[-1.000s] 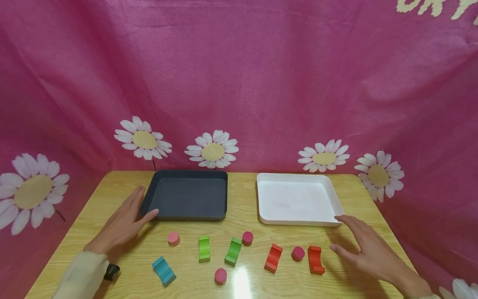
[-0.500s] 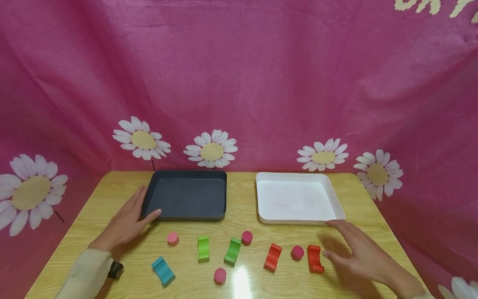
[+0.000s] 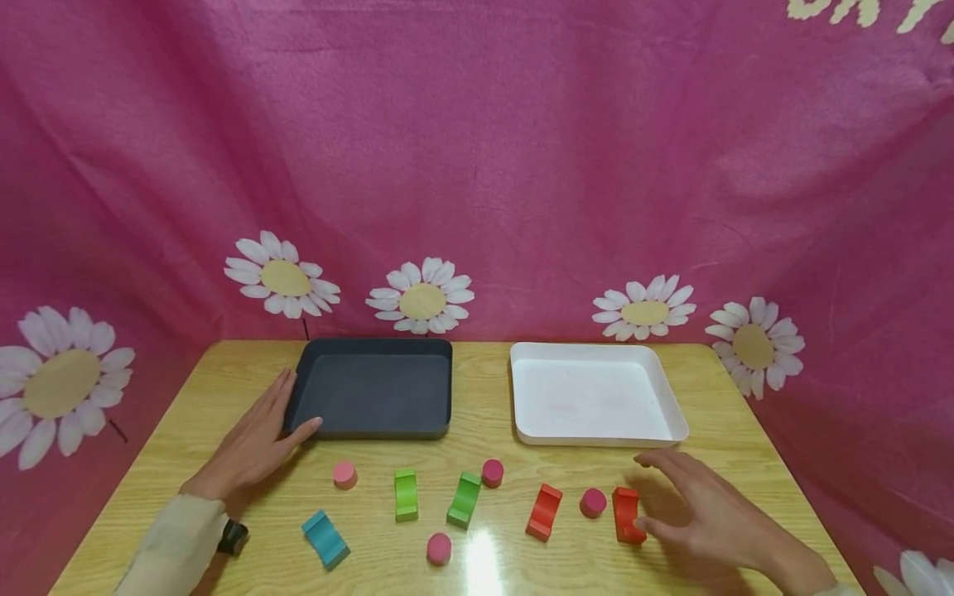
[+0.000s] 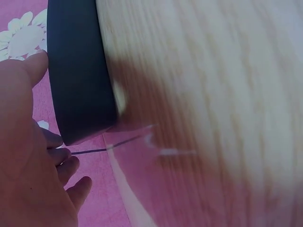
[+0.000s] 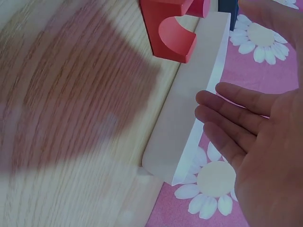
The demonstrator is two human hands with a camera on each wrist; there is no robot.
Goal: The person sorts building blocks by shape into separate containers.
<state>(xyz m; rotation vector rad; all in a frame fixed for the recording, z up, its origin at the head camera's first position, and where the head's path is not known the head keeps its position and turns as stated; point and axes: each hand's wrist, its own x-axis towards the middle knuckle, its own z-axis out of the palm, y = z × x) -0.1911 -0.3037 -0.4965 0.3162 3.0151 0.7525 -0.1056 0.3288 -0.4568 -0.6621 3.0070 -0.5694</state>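
My left hand [image 3: 249, 443] lies along the left side of a dark grey tray [image 3: 376, 397], its fingers nearly straight and its thumb at the front left corner. In the left wrist view the fingers [image 4: 67, 170] are at the wall of that tray [image 4: 80, 71]. Fingers extended, my right hand [image 3: 701, 507] hovers in front of a white tray [image 3: 596, 401], holding nothing. Its thumb tip overlaps the right edge of a red block with a curved hollow [image 3: 626, 505]; whether they touch I cannot tell. The right wrist view shows this red block [image 5: 154, 28] beyond the fingers.
Across the table front lie another red curved block [image 3: 544, 513], a light green block [image 3: 406, 497], a darker green block [image 3: 464, 501] and a blue block [image 3: 325, 540]. Between them are several pink cylinders, one being a pale one [image 3: 345, 475]. A flowered pink cloth [image 3: 477, 207] hangs behind.
My right hand has moved left and toward me, from the white tray's front right corner to the rightmost red block. My left hand has barely shifted.
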